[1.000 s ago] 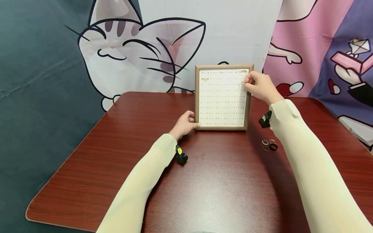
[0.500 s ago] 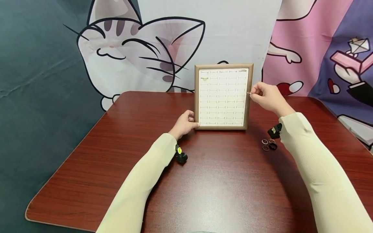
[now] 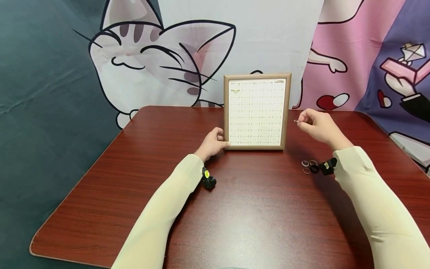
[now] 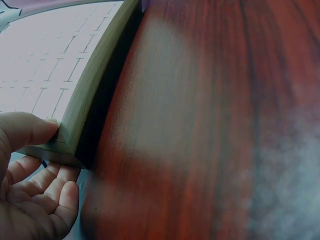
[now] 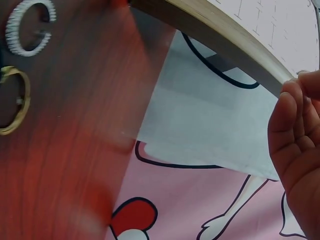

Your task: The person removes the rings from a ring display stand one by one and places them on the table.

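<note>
A wood-framed ring display board (image 3: 255, 112) with a white slotted face stands upright near the table's far edge. My left hand (image 3: 211, 145) grips its lower left corner. In the left wrist view the thumb (image 4: 35, 130) lies on the front of the frame, with the fingers behind. To the right of the board, my right hand (image 3: 320, 126) pinches a small ring (image 3: 296, 121) between thumb and fingertips, apart from the frame. One gold ring (image 3: 235, 90) sits in the board's second row at left. Something brownish rests in the top right slot.
Several loose rings lie on the table (image 3: 255, 209) below my right hand, among them a silver ring (image 3: 305, 163), a gold ring (image 3: 313, 163) and a black ring (image 3: 314, 169). A printed cartoon cloth (image 3: 188, 56) hangs behind the table.
My right hand has drawn away from the board's upper right, moving down and to the right with the small ring in its fingertips. The left hand and the board have stayed put.
</note>
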`<act>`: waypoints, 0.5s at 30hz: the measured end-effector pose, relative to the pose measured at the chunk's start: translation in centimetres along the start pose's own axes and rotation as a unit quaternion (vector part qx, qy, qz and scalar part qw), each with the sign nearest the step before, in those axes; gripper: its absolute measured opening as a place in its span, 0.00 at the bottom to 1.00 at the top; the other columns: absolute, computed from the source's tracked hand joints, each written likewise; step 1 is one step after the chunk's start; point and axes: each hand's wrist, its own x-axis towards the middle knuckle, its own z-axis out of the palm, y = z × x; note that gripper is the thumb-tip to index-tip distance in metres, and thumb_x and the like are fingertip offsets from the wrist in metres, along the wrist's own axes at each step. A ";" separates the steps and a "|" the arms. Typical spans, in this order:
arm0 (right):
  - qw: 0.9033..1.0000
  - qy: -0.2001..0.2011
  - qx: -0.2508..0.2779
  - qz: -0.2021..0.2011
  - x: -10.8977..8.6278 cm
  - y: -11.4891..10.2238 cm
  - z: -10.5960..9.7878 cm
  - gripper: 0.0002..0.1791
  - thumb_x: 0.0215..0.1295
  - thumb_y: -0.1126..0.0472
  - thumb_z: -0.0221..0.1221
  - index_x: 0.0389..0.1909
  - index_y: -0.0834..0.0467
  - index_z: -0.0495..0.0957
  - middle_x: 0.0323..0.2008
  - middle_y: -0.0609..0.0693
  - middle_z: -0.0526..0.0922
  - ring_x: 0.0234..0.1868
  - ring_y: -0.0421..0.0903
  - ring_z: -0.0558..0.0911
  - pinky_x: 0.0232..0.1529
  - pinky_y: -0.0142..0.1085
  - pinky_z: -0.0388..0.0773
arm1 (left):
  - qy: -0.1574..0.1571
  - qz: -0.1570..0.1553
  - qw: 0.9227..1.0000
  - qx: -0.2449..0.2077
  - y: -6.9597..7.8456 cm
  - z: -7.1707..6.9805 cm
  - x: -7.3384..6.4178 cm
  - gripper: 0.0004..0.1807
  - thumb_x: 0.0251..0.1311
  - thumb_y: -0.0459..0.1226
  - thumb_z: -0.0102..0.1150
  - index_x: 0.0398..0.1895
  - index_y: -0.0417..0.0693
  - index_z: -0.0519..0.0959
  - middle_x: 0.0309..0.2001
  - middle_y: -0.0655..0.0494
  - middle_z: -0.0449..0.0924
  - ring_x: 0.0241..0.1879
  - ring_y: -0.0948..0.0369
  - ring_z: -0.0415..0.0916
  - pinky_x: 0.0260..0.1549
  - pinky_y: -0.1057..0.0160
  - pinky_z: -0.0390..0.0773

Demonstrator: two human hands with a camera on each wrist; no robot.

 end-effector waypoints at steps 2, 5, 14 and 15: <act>1.000 -0.004 0.000 0.002 -0.4 0.1 0.0 0.03 0.56 0.63 0.56 0.27 0.56 0.71 0.20 0.46 0.71 0.20 0.35 0.66 0.24 0.28 0.60 | -0.002 -0.001 1.000 0.001 0.0 0.0 0.0 0.24 0.49 0.35 0.64 0.49 0.43 0.66 0.45 0.45 0.76 0.45 0.55 0.71 0.44 0.61 0.70; 1.000 -0.013 0.004 0.004 -1.0 0.3 -0.1 0.03 0.56 0.63 0.56 0.28 0.56 0.71 0.20 0.47 0.71 0.20 0.35 0.65 0.23 0.28 0.60 | -0.002 -0.003 1.000 0.001 0.1 0.0 0.0 0.25 0.49 0.35 0.64 0.50 0.43 0.66 0.45 0.45 0.76 0.45 0.55 0.71 0.45 0.60 0.70; 0.999 -0.038 0.001 0.003 -2.4 0.4 -0.1 0.03 0.55 0.65 0.57 0.27 0.56 0.72 0.19 0.46 0.71 0.19 0.35 0.64 0.22 0.29 0.60 | 0.000 0.000 1.000 -0.002 0.0 0.0 0.0 0.24 0.49 0.35 0.64 0.49 0.43 0.66 0.44 0.45 0.76 0.45 0.55 0.71 0.43 0.61 0.71; 0.999 -0.042 0.001 0.003 -2.6 0.4 -0.1 0.03 0.55 0.65 0.57 0.27 0.56 0.72 0.20 0.46 0.71 0.19 0.35 0.64 0.22 0.29 0.60 | -0.001 0.000 1.000 -0.002 -0.1 0.0 0.1 0.24 0.49 0.35 0.64 0.49 0.43 0.66 0.44 0.45 0.76 0.45 0.55 0.71 0.43 0.61 0.71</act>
